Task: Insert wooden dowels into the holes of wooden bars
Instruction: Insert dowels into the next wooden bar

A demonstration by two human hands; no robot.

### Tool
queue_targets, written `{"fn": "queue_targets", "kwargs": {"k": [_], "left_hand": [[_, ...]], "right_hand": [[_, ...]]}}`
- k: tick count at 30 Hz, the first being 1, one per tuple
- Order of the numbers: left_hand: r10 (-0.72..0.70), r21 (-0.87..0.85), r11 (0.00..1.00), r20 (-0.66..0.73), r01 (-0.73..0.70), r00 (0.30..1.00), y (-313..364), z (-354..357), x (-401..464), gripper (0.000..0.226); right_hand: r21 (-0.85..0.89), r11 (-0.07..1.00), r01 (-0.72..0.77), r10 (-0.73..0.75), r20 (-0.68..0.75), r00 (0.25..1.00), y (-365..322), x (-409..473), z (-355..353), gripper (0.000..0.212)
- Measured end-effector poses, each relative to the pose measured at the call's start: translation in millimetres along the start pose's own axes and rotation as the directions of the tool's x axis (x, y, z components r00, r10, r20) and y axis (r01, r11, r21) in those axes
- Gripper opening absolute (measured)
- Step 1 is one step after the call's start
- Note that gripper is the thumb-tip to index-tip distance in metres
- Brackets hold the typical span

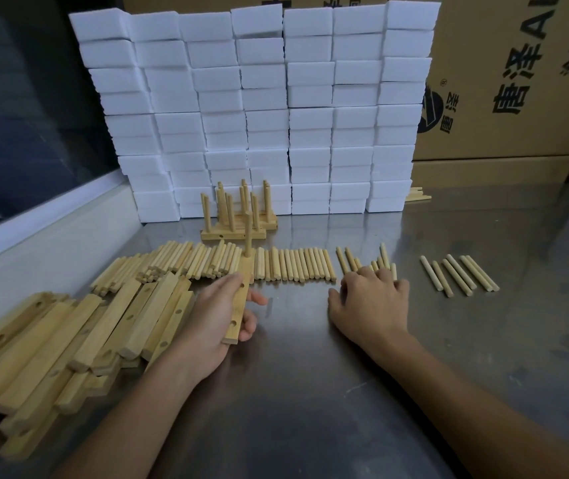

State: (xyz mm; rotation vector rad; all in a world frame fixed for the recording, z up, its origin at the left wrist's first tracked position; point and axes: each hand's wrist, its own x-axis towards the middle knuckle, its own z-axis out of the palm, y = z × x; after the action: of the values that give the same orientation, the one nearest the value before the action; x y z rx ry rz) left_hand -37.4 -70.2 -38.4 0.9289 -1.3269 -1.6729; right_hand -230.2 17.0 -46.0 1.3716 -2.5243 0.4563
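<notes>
- Head view, left: the left hand (222, 314) grips a wooden bar (240, 302), one dowel (248, 236) upright in its far hole.
- Right: the right hand (369, 299) rests on the counter (310, 392), fingers (385, 274) curled onto loose dowels (348, 259) lying lengthwise away, just right of the bar.

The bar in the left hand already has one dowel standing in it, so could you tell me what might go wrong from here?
1. The left hand holds the bar only at its near end; pressing a dowel into another hole could tip it and loosen the standing dowel.
2. The right hand reaches over the loose dowels; a careless pick may send them rolling across the smooth metal table.
</notes>
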Motion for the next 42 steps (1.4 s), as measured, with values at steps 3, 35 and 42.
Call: {"fn": "queue_targets", "kwargs": {"k": [3,35,42], "left_hand": [[-0.015,-0.028,0.999,0.008,0.016,1.0,1,-1,0,0.029],[0.021,-0.04,0.999,-0.005,-0.021,1.0,0,-2,2,0.018],[0.009,-0.036,0.999,-0.032,-0.01,0.999,0,-1,3,0.008]], "right_hand": [[0.073,0.997,-0.013,0.016,-0.032,0.999,5,2,0,0.023],[0.504,0.861,0.067,0.034,-0.19,0.981,5,4,-4,0.072],[0.535,0.84,0.088,0.024,-0.199,0.98,7,5,-3,0.066]]}}
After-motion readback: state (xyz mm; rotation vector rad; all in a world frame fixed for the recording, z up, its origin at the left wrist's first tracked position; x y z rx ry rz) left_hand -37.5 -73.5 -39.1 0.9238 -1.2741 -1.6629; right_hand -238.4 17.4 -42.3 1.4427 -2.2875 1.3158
